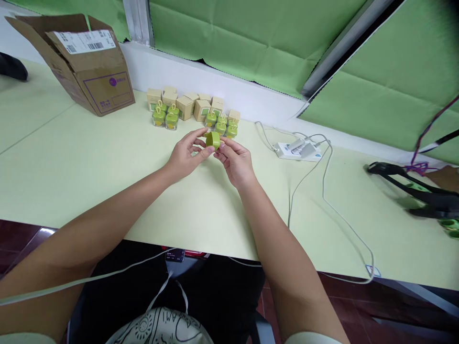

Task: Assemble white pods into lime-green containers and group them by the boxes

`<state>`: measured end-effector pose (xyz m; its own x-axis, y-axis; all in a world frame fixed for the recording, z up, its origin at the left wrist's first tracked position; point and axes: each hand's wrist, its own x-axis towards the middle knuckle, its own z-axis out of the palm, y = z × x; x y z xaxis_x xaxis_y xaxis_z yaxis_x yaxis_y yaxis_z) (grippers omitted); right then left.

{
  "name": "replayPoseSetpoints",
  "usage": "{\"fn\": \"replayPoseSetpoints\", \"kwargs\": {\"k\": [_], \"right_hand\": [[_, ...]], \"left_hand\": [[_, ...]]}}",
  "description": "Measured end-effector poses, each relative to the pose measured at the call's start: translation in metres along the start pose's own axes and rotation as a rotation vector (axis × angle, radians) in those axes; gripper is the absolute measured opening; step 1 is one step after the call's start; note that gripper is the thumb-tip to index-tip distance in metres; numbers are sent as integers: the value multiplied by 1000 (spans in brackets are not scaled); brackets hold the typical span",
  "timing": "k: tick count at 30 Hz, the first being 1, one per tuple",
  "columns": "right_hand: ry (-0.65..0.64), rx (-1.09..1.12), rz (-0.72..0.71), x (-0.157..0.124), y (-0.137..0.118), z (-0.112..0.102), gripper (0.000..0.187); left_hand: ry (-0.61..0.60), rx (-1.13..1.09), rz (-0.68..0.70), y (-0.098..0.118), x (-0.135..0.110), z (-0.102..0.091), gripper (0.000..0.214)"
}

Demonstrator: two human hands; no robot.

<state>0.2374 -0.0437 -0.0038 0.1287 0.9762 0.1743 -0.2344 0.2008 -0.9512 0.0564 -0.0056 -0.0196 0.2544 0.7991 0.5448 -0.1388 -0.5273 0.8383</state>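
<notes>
The left hand [183, 156] and right hand [238, 165] grip a green lid [214, 139] between their fingers [205, 153], above the worktop [201, 210]. Beyond it, two groups of jars [171, 121] stand before small boxes [184, 108]; a carton [107, 93] is left, a power strip [283, 151] right.

The bare left hand [186, 155] and bare right hand [238, 162] hold a small, hollow yellow-green plastic cap [213, 139] above the pale yellow-green surface [201, 210]. Beyond stand clear jars with green lids [171, 122] and small tan cardboard boxes [185, 108]. An open brown cardboard carton [102, 91] stands at left, a white plastic power strip [285, 151] with plugged-in cables [325, 179] at right.
</notes>
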Motion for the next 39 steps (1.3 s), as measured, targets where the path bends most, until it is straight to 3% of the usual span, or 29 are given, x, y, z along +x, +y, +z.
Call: {"fn": "replayPoseSetpoints", "kwargs": {"k": [4, 8, 13, 20, 30, 39], "right_hand": [[72, -92, -67, 2, 7, 1, 48], [47, -238, -184, 1, 14, 2, 49], [18, -342, -303, 2, 19, 1, 46], [29, -317, -211, -8, 10, 9, 48], [-69, -212, -67, -14, 0, 19, 68], [-117, -248, -49, -13, -5, 17, 66]], "left_hand": [[88, -124, -93, 0, 2, 5, 52], [86, -149, -223, 2, 3, 4, 46], [64, -140, -176, 1, 2, -1, 30], [33, 40, -82, -10, 5, -6, 15], [-39, 131, 2, 5, 0, -1, 21], [-134, 231, 50, 10, -2, -2, 14]]}}
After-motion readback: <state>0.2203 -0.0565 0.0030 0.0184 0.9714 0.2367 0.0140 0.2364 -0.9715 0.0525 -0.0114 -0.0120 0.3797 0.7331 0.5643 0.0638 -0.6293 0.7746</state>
